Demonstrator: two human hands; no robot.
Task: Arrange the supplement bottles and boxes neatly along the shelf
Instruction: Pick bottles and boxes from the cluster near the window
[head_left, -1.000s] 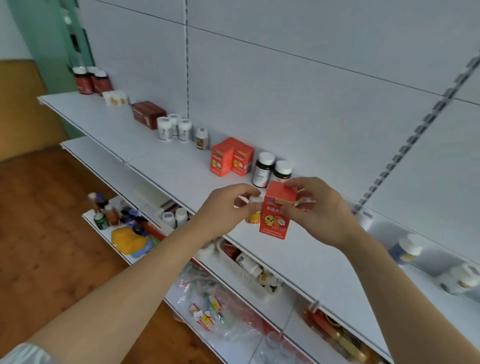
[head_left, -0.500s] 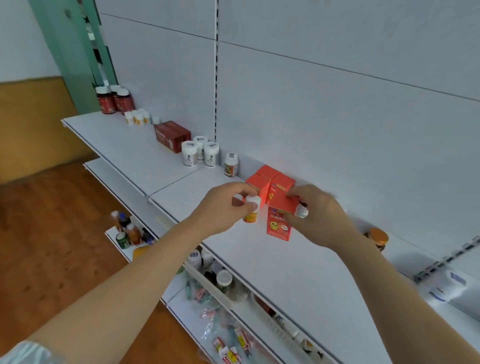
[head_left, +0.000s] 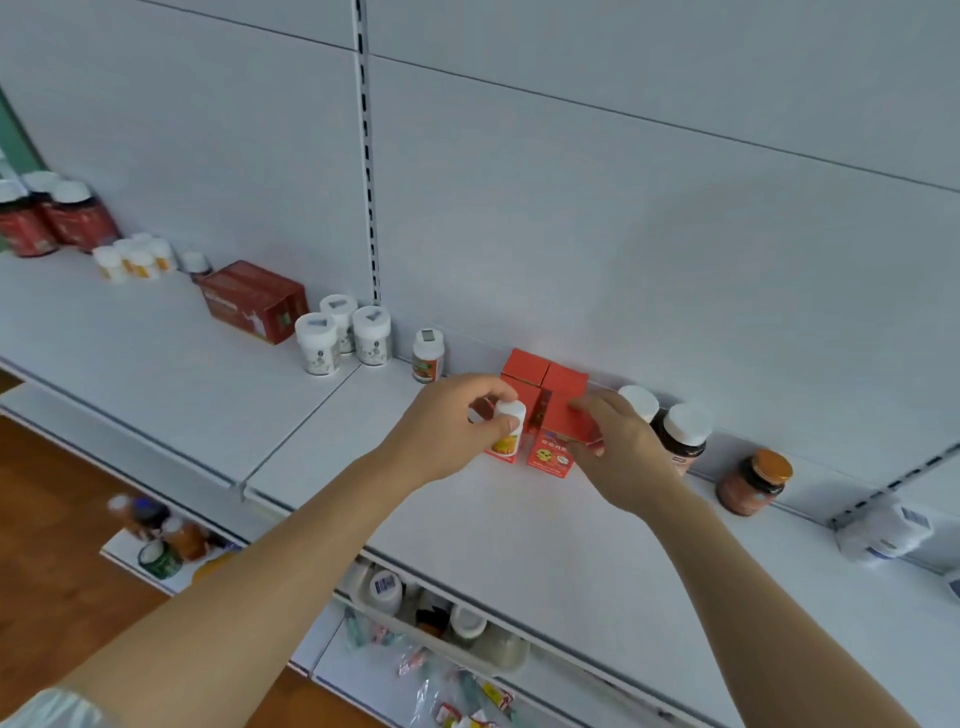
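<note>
- Head view shows the long white shelf (head_left: 519, 530), where a line of stock along the back wall is largely in place, so the task looks well under way but not finished.
- Far left, the dark red jars (head_left: 57, 218) and small white bottles (head_left: 136, 257) stand grouped; right of them sit the dark red carton (head_left: 254, 299) and three white-capped bottles (head_left: 343, 335), then a single small bottle (head_left: 428, 355).
- Mid-shelf, two orange boxes (head_left: 543, 376) stand against the wall, with two dark bottles (head_left: 680, 431) and an orange-lidded jar (head_left: 753, 480) to their right.
- Right hand (head_left: 623, 457) has its fingers curled around a third orange box (head_left: 553, 452), set on the shelf just in front of the pair.
- Left hand (head_left: 447, 431) grips a small white-capped bottle (head_left: 506, 428) beside that box; both items seem not yet released.
- Far right, white packs (head_left: 883, 535) lie tipped and probably need straightening.
</note>
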